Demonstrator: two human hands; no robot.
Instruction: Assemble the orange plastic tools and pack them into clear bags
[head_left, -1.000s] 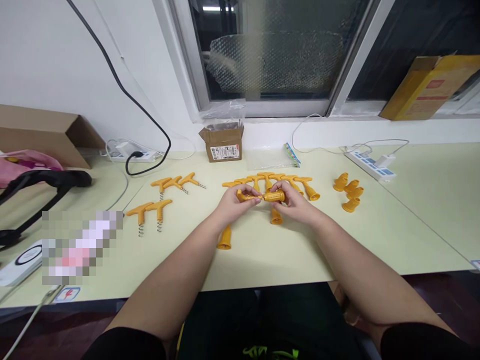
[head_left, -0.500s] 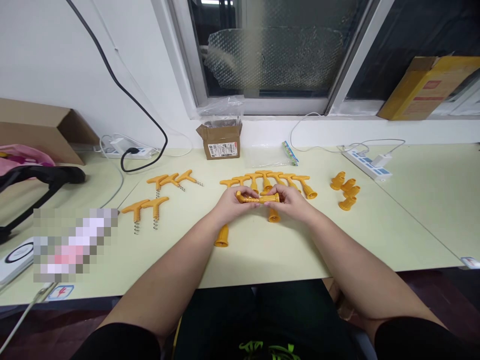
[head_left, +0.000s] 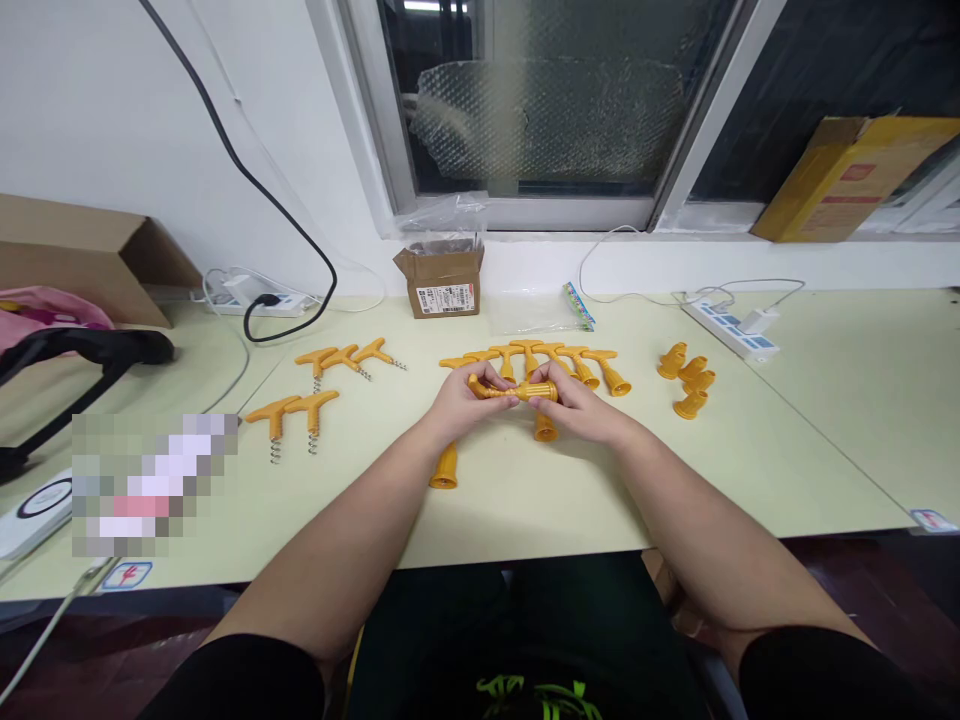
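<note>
Over the middle of the table, my left hand [head_left: 459, 408] is closed round the T-shaped handle of a yellow corkscrew [head_left: 476, 386]. My right hand [head_left: 585, 408] pinches a ribbed yellow sleeve [head_left: 543, 391], in line with the corkscrew. Fingers partly cover the joint, so how far the two parts overlap cannot be seen. Below my hands lie another capped corkscrew [head_left: 444, 470] and a yellow sleeve end [head_left: 546, 429], partly hidden. Behind them is a row of capped corkscrews [head_left: 528, 358]. Bare corkscrews [head_left: 312, 410] with exposed metal spirals lie to the left, and several loose sleeves [head_left: 691, 403] to the right.
A small cardboard box [head_left: 445, 280] and a clear plastic bag [head_left: 536, 312] are by the wall. Power strips [head_left: 731, 330] with cables stand at both sides. A black frame-like object [head_left: 97, 350] and a white charger pad [head_left: 37, 515] occupy the left end.
Both hands keep their hold on the corkscrew and sleeve, with only a slight shift of the fingers and parts. The whole view has moved a little. Nothing on the table has visibly been displaced.
</note>
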